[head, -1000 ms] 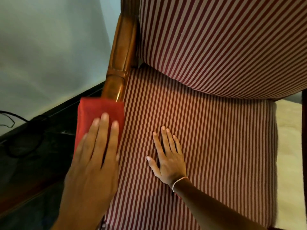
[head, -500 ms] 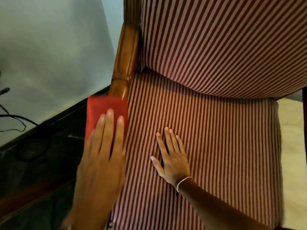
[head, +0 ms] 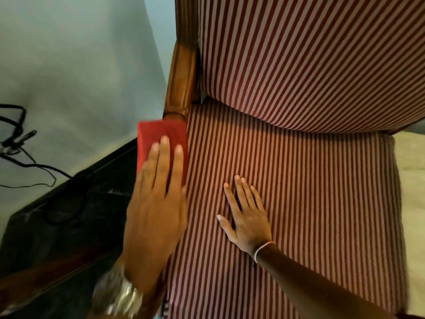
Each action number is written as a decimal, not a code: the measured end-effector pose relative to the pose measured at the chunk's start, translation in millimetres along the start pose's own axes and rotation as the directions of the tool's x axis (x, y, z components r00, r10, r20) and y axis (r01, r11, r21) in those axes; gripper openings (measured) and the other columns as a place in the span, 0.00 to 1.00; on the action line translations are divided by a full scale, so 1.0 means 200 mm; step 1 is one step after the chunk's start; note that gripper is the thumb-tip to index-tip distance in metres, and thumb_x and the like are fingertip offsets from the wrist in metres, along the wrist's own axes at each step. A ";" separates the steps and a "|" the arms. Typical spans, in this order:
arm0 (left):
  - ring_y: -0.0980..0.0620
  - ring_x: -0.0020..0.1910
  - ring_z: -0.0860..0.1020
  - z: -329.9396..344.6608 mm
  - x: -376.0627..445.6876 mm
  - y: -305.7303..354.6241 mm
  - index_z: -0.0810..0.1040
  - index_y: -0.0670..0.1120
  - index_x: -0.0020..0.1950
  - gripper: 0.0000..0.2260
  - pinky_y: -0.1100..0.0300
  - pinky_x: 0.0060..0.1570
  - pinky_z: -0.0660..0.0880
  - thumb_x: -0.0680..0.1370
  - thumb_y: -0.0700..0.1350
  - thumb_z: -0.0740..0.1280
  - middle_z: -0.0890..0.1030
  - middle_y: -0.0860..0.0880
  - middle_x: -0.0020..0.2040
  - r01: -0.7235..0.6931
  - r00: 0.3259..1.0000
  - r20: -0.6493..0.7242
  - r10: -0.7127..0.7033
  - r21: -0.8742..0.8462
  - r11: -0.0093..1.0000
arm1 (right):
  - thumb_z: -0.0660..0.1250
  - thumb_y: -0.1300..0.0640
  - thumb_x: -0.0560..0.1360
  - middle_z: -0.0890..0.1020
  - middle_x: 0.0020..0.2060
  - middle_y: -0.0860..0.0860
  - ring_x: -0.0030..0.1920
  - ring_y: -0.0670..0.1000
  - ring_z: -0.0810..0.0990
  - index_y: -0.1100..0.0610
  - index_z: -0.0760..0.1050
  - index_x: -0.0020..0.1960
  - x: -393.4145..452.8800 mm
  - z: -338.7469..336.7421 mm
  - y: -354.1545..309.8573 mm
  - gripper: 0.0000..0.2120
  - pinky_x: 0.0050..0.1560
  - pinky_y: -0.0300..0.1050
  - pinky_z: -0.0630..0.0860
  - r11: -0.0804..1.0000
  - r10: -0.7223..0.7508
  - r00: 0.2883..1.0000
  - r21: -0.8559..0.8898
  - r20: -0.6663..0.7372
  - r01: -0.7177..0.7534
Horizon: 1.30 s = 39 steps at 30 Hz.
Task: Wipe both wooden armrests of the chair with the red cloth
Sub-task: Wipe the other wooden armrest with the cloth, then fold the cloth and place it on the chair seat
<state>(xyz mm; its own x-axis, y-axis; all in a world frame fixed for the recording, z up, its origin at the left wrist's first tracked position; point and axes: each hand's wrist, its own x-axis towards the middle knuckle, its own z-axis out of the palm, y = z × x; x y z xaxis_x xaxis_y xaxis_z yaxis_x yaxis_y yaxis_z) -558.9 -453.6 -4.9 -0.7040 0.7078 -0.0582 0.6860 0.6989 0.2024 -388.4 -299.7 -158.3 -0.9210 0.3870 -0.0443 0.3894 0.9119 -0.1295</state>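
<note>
The red cloth [head: 158,132] lies folded over the chair's left wooden armrest [head: 181,84], just below a turned ring in the wood. My left hand [head: 156,203] presses flat on the cloth, fingers pointing toward the chair back. Beyond the cloth the glossy brown armrest runs up to the back frame. My right hand [head: 246,217] rests palm-down, fingers spread, on the striped seat cushion [head: 322,192] and holds nothing. The right armrest is out of view.
The striped back cushion [head: 310,54] overhangs the seat. A pale wall [head: 69,65] stands left of the chair, with black cables [head: 18,139] hanging along it above a dark floor [head: 69,215]. Light flooring [head: 411,180] shows at the right.
My left hand has slid the red cloth along the armrest toward the chair back, closing the gap to the turned ring. My right hand has stayed on the seat.
</note>
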 end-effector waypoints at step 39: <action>0.62 0.51 0.84 -0.06 -0.27 1.27 0.74 0.58 0.55 0.11 0.68 0.45 0.80 0.77 0.45 0.70 0.84 0.63 0.51 0.359 0.926 0.312 -0.214 -0.902 0.238 | 0.61 0.72 0.77 0.81 0.43 0.52 0.43 0.49 0.80 0.54 0.77 0.50 -0.07 -1.24 0.72 0.14 0.47 0.44 0.78 -0.525 0.195 0.921 0.829 0.338 -0.193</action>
<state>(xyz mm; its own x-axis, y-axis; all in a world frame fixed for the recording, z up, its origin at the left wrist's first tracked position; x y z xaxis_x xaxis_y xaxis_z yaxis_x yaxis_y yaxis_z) -349.6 -315.3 61.3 -0.7412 0.5374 -0.4024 -0.2559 0.3280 0.9094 -316.6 -139.9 69.9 -0.7754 0.4878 -0.4011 -0.0346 -0.6670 -0.7442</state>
